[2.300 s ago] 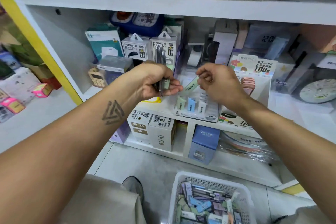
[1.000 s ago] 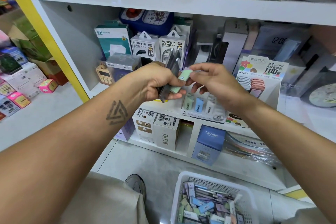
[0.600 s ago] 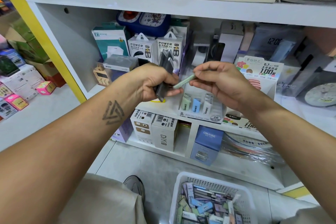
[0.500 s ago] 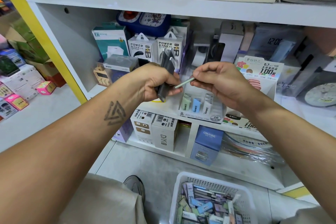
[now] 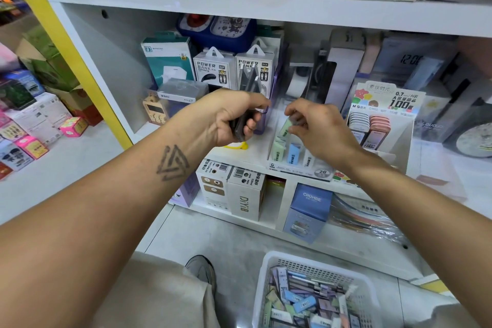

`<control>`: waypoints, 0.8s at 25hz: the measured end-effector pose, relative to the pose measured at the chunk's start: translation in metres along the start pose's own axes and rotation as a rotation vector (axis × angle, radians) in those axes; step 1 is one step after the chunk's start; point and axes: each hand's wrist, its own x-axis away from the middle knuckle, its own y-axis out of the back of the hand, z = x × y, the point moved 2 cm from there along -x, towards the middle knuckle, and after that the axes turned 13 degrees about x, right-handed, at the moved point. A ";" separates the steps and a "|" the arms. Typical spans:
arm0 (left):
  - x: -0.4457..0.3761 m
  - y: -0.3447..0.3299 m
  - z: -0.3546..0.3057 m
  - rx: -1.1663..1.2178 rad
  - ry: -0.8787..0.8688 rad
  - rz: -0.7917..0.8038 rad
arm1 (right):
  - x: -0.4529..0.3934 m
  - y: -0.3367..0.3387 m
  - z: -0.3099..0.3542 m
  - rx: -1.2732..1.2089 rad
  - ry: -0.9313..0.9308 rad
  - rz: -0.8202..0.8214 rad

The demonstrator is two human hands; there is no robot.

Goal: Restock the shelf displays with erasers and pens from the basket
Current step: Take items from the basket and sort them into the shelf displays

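Green eraser (image 5: 285, 125) pinched at its upper end by right hand (image 5: 319, 130), fingers curled; lower end just above the green column of the eraser display (image 5: 282, 150) on the shelf (image 5: 239, 153).

Left hand (image 5: 234, 117) wraps a bundle of dark pens (image 5: 249, 80), fingers fully closed round it, tips fanning upward beside the power bank boxes (image 5: 214, 68).

Basket (image 5: 269, 269) on the floor below, well apart, with much stock left.

Risks, judged:
- eraser enters tilted and jams against the blue column's divider;
- slot view partly blocked by the hand, so misplacement is likely;
- pens slip from the crowded grip;
- fanned tips knock a box.
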 end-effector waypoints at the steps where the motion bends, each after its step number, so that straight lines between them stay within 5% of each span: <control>1: 0.001 -0.001 -0.001 -0.006 0.006 0.009 | 0.000 -0.003 0.000 0.009 0.010 0.009; 12: 0.009 -0.002 -0.001 0.132 0.040 0.121 | -0.001 -0.005 0.006 0.192 0.162 0.216; 17: 0.010 -0.014 0.002 0.101 0.015 0.238 | -0.004 0.030 0.008 -0.735 -0.342 0.130; 20: 0.012 -0.032 0.007 -0.039 -0.046 0.265 | 0.004 0.050 0.001 -0.878 -0.373 0.186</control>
